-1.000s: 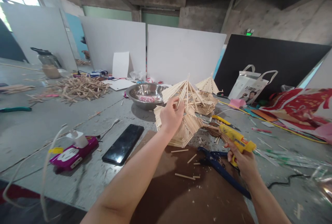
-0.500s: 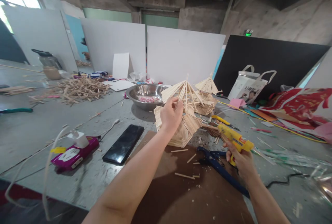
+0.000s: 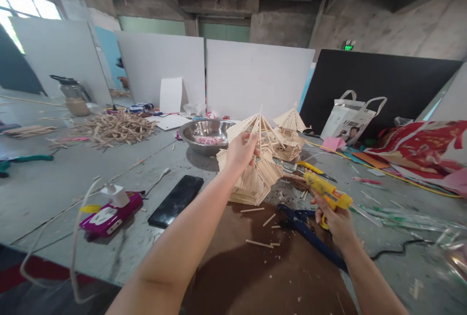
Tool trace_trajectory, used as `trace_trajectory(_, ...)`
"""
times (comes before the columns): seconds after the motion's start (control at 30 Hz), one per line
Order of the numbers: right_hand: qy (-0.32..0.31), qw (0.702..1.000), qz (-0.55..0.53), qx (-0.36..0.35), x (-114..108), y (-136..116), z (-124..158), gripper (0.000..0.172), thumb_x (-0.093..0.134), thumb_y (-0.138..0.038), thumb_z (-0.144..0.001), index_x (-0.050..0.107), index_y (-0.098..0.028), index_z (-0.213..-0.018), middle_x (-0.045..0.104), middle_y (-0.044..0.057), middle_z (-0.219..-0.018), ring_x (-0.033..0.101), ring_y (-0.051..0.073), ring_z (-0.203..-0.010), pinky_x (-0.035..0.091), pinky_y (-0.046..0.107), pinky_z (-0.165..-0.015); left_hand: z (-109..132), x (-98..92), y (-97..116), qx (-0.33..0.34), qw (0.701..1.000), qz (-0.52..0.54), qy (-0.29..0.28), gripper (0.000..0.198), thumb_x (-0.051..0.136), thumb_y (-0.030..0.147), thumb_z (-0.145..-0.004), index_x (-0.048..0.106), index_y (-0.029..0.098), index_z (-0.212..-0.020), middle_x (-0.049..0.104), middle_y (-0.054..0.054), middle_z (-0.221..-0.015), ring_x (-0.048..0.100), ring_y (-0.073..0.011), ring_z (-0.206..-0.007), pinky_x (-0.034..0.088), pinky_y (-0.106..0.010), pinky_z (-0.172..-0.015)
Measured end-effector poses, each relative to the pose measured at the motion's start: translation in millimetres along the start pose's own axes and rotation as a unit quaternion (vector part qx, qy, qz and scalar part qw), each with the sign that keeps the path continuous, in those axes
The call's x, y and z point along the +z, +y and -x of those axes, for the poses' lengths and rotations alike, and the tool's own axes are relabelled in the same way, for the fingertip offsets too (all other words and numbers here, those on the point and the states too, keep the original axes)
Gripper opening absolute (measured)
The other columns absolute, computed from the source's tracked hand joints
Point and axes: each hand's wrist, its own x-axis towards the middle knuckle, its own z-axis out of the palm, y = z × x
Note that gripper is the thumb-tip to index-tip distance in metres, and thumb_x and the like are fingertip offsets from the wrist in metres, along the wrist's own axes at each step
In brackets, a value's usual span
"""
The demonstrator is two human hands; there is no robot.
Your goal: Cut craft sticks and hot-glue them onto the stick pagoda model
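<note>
My left hand (image 3: 242, 152) is closed at the left side of the stick roof on a wooden stick model (image 3: 257, 181), its fingertips pinching around a thin stick. The model has a peaked upper roof and a wider, slatted lower roof. It stands at the back edge of a brown board (image 3: 233, 266). In my right hand (image 3: 335, 220) is a yellow glue gun (image 3: 326, 191), its nozzle pointing left toward the model but apart from it. A second stick model (image 3: 290, 125) stands behind the first.
Blue pliers (image 3: 310, 237) and loose sticks lie on the board. A black phone (image 3: 176, 201) and a purple power strip (image 3: 111, 215) are at the left. Behind are a steel bowl (image 3: 207, 147), a stick pile (image 3: 118, 128) and a yellow cutter (image 3: 310, 167).
My right hand and the glue gun have shifted slightly left. My left hand has moved a little, still at the roof. The view has shifted slightly.
</note>
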Motion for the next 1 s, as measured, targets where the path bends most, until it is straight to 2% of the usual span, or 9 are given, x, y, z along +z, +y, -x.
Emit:
trace_trajectory(0.1,-0.003,1.0,0.0,0.0,0,0,0,0.036,0.061,-0.046,-0.057,0.049,-0.016,-0.071,0.056,0.0,-0.062,0.04,0.004,-0.03,0.028,0.019,-0.028,-5,1.1,1,-0.024,0.999,0.01,-0.019,0.036,0.039,0.047,-0.071,0.055,0.015,-0.079,0.056,0.0,-0.05,0.043,-0.0065,-0.026,0.027,-0.017,-0.028)
trace_trajectory(0.37,-0.009,1.0,-0.005,-0.006,-1,0,-1,0.035,0.06,-0.046,-0.058,0.048,-0.016,-0.072,0.055,-0.001,-0.063,0.04,0.004,-0.031,0.028,0.019,-0.029,-9,3.2,-2,-0.034,0.999,0.025,-0.007,0.032,0.041,0.043,-0.071,0.053,0.014,-0.065,0.055,0.0,-0.046,0.042,-0.0067,-0.024,0.025,-0.016,-0.025)
trace_trajectory(0.6,-0.012,1.0,0.0,-0.009,-1,1,-1,0.034,0.059,-0.045,-0.059,0.048,-0.016,-0.073,0.057,0.0,-0.063,0.04,0.004,-0.03,0.028,0.019,-0.028,-6,4.4,8,-0.058,0.997,0.055,-0.004,0.029,0.043,0.038,-0.07,0.047,0.014,-0.055,0.05,0.001,-0.039,0.039,-0.0059,-0.023,0.024,-0.015,-0.024)
trace_trajectory(1.0,-0.009,1.0,0.0,-0.017,-2,3,-1,0.033,0.06,-0.044,-0.059,0.048,-0.017,-0.073,0.056,-0.002,-0.062,0.04,0.004,-0.03,0.029,0.019,-0.029,-5,5.2,7,-0.057,0.996,0.067,-0.001,0.029,0.044,0.038,-0.069,0.045,0.014,-0.052,0.049,0.002,-0.038,0.04,-0.0058,-0.024,0.024,-0.015,-0.024)
